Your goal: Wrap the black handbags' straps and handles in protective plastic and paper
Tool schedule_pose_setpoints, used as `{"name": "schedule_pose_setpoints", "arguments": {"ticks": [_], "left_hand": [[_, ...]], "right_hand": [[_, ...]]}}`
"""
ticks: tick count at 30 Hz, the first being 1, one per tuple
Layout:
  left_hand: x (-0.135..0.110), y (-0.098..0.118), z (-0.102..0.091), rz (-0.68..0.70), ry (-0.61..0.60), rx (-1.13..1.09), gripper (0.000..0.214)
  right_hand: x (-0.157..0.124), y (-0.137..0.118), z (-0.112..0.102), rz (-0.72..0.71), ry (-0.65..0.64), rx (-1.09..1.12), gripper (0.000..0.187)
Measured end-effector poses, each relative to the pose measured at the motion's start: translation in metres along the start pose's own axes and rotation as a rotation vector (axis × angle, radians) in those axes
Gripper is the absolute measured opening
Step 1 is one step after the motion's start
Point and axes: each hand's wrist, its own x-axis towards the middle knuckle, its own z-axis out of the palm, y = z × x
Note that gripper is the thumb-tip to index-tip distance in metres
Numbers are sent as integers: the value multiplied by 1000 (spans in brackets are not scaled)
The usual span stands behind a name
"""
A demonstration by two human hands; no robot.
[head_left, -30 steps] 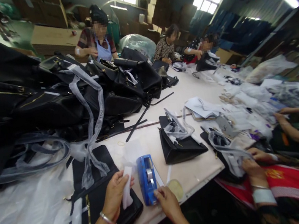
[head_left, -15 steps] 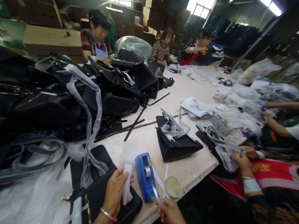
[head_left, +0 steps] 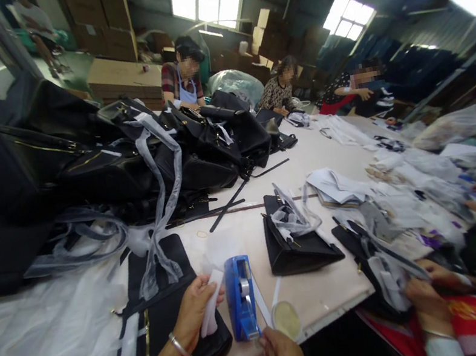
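My left hand point(head_left: 194, 309) is closed round a small folded white piece point(head_left: 211, 303) and rests on a flat black bag point(head_left: 168, 331) at the table's near edge. Right beside it stands a blue tape dispenser point(head_left: 241, 297). My right hand point(head_left: 282, 354) is pinched at the dispenser's front end, at the strip of clear tape point(head_left: 263, 308) that runs out of it; its fingertips are partly hidden. A small round yellowish lid point(head_left: 285, 319) lies just right of the tape.
A heap of black handbags point(head_left: 124, 161) with plastic-wrapped straps fills the left and back of the table point(head_left: 304, 160). A small black bag point(head_left: 298, 244) stands mid-table. A person's hands point(head_left: 425, 298) work on wrapping at the right. Several other people sit further along.
My right hand pulled back from the dispenser towards me, then stayed near its front end. The left hand kept its hold. The camera view shifted slightly.
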Motion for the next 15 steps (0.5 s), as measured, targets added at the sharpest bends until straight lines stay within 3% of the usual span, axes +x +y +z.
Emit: {"name": "schedule_pose_setpoints", "arguments": {"ticks": [7,12,15], "left_hand": [[2,-2,-1,-1,5,-22,41],[3,-6,-4,-4,10,-6,41],[5,-6,-3,-6,-15,4,39]], "right_hand": [[9,33,22,221,-238,623,47],[13,42,33,385,-336,872,53],[12,42,40,411,-368,872,43]]}}
